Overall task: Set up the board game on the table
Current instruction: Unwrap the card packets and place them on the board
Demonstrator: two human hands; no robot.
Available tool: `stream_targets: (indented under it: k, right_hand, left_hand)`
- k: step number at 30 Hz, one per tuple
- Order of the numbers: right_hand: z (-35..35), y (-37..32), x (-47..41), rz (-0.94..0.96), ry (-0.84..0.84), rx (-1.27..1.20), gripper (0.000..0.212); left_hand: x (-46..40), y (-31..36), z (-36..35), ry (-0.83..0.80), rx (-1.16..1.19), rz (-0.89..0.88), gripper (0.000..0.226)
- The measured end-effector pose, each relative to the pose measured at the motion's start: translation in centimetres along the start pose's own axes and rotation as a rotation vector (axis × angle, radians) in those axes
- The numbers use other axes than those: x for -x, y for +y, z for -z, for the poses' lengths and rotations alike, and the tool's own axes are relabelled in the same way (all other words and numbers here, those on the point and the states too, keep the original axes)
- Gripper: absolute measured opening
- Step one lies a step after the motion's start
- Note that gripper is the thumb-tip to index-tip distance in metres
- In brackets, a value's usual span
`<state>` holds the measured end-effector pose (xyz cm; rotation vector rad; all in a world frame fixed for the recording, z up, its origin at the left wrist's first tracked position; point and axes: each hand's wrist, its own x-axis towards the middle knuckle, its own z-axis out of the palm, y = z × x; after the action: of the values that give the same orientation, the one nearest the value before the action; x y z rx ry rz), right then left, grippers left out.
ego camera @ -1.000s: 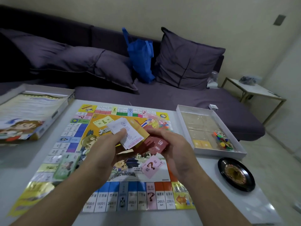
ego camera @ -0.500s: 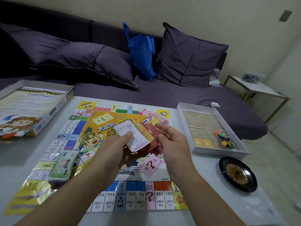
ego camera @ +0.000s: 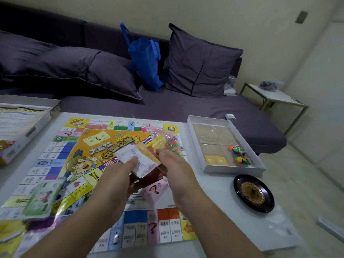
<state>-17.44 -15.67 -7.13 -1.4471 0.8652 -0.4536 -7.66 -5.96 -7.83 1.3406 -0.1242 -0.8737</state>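
1. Over the middle of the game board (ego camera: 96, 164), which lies flat on the white table (ego camera: 214, 194), I see both hands close together; the left hand (ego camera: 119, 175) pinches a fan of paper slips (ego camera: 137, 159) between thumb and curled fingers, a white printed slip on top, a yellow one beneath it.
2. The right hand (ego camera: 175, 170) is just beside the slips on their right, fingers fairly straight and close together, pointing away from me; I cannot tell whether it touches the slips or grips anything under them, because dark red cards (ego camera: 154, 175) below are partly hidden by both hands.
3. Just beyond the right fingertips lies a clear bag of small coloured pieces (ego camera: 167, 140) on the board's far right part.
4. A pink question-mark card (ego camera: 156, 190) lies on the board between my forearms; a green wrapped pack of play money (ego camera: 42, 200) rests on the board's near left edge.
5. To the right of the board, on the table, stands the open white box tray (ego camera: 260, 168); it holds a small heap of coloured pawns (ego camera: 239, 157) in its near right corner.
6. A black roulette wheel (ego camera: 253, 195) sits on the table nearer to me than the tray.
7. The box lid (ego camera: 16, 125) lies at the table's left end; behind the table I see a dark purple sofa (ego camera: 204, 108) with cushions and a blue bag (ego camera: 147, 60); a small side table (ego camera: 275, 97) stands at the far right.
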Motion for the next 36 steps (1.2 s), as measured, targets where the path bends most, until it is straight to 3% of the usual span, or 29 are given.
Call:
stream_targets:
  k: [4,8,12,15,21,33,36]
  right_hand:
    - [5.9,-1.0,-2.8,0.115,0.275,0.294,0.031]
    - [13.5,-0.5,-6.5,0.03,0.433,0.72,0.032]
    - [19.1,0.9,-9.6,-0.073,0.272,1.087,0.032]
    - [20.6,1.2,-10.8,-0.045,0.144,1.214,0.032]
    - [21.6,1.9,-12.5,0.023,0.053,1.267,0.044]
    - [22.5,1.7,-13.2,0.037,-0.067,1.35,0.018]
    - [22.4,1.6,-13.3,-0.008,-0.152,1.308,0.022]
  left_hand:
    - [-0.4,-0.3,-1.0,-0.049,0.056,0.046,0.026]
    - [-1.1,-0.8,-2.4,-0.096,0.1,0.073,0.027]
    - [-1.8,-1.5,-3.3,-0.115,0.105,0.1,0.027]
    - [-2.1,-1.7,-3.6,-0.115,0.113,0.121,0.027]
    - [-2.4,-2.3,-3.8,-0.049,0.128,0.131,0.026]
    - [-2.5,-2.8,-3.8,-0.033,0.118,0.153,0.025]
    - [-2.6,-2.9,-3.7,-0.036,0.115,0.146,0.025]
